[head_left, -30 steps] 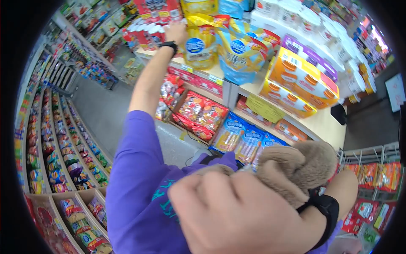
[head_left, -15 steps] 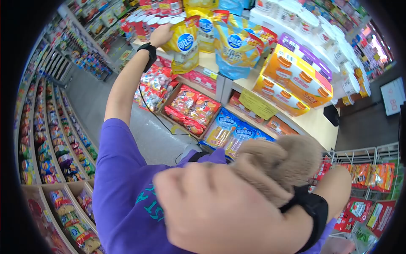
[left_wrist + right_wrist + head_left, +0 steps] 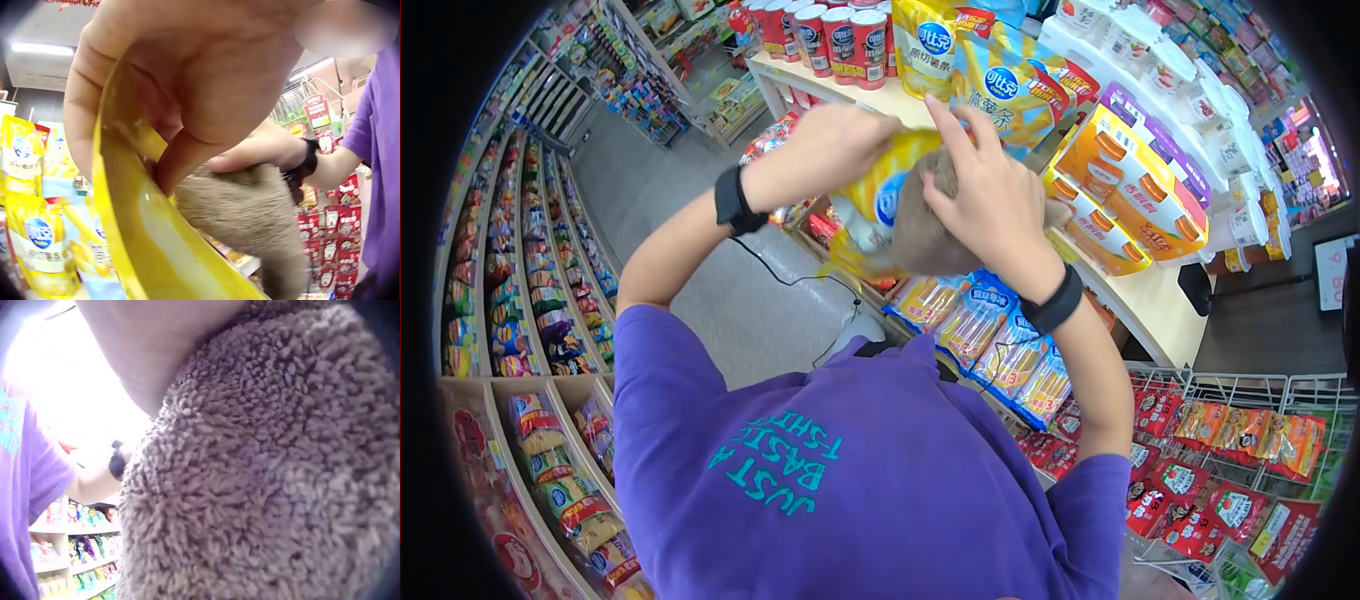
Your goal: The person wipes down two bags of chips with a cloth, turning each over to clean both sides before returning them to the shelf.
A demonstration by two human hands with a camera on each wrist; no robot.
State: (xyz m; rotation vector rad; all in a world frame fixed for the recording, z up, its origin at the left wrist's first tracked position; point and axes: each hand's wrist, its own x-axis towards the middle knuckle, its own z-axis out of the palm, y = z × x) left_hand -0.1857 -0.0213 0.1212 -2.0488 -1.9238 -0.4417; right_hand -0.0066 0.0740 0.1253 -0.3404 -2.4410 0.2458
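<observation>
A yellow snack bag (image 3: 862,205) hangs from my left hand (image 3: 820,150), its top edge pinched between thumb and fingers; in the left wrist view the bag (image 3: 169,237) curves below the left hand (image 3: 187,75). My right hand (image 3: 998,200) holds a fluffy brown cloth (image 3: 925,225) against the bag's right side, over part of its front. In the right wrist view the cloth (image 3: 262,469) fills most of the picture beneath the right hand (image 3: 156,344), whose fingertips are hidden there.
Behind the hands, a shelf top carries red cans (image 3: 840,45), upright yellow bags (image 3: 925,50), orange boxes (image 3: 1140,180) and white cups (image 3: 1230,150). Blue packets (image 3: 990,330) lie lower down. A wire rack (image 3: 1250,385) stands right, snack shelves (image 3: 490,400) left, and a cable crosses the floor.
My left hand has brought the yellow bag off the shelf, down and towards my body. The right hand has moved up and forward with the cloth, which now meets the bag.
</observation>
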